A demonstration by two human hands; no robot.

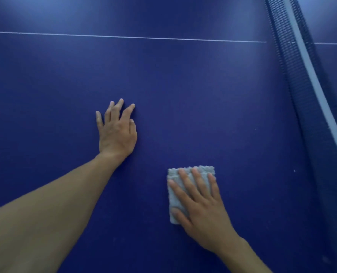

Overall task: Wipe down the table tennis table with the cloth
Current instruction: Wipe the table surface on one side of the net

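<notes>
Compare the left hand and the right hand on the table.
The left hand rests bare on the blue table; the right hand presses a folded grey cloth. The left hand is farther forward; the right hand is closer to the body and nearer the net. Both lie palm down with fingers straight.

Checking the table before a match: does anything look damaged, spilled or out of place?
No damage or spill shows. Only a few small white specks dot the table near the net, right of the cloth pressed under the right hand. The left hand rests flat.
</notes>
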